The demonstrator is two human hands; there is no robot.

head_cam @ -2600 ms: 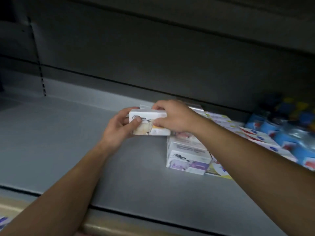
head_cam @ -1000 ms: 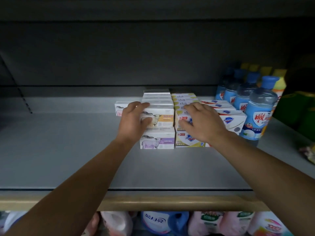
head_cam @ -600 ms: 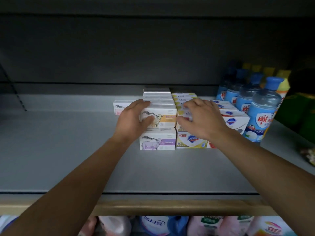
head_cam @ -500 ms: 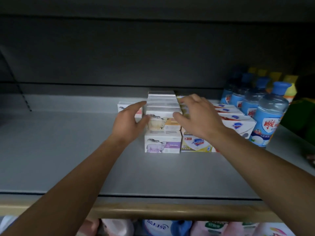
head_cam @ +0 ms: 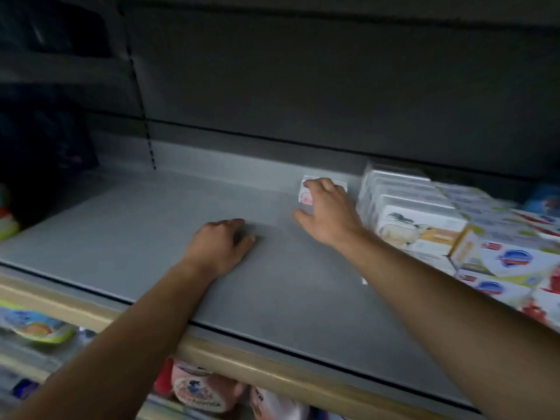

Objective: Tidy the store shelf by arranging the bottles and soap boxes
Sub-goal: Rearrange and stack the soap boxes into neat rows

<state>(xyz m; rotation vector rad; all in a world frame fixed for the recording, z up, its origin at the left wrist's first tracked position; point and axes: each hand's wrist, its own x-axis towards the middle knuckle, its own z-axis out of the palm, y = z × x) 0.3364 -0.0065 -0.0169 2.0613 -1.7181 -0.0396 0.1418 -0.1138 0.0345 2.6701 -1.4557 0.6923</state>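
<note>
- Head view: my right hand (head_cam: 325,212) had left the stacked rows and reached across to the lone soap box (head_cam: 306,194) lying at the back of the shelf (head_cam: 151,237), just left of the stacks. Its fingers curled over the box's top while the thumb spread low at the near side, so it gripped the box rather than just touching it.
- My left hand (head_cam: 222,245) had come off the sheep-print boxes (head_cam: 421,225) and rested on the bare shelf with fingers loosely curled, holding nothing.
- Both stacks stood on their own then: the sheep-print boxes two high, with the blue-badge soap boxes (head_cam: 512,259) touching them on the right. Blur hid the finer print.
- A bottle (head_cam: 545,201) showed only as a blue smear at the far right edge.
- With the stacks squared off, I judged the stray box was the last loose piece on this side; drawing it forward into line beside the sheep-print row seemed the step in hand.
- More packets (head_cam: 194,389) sat on the shelf below.
</note>
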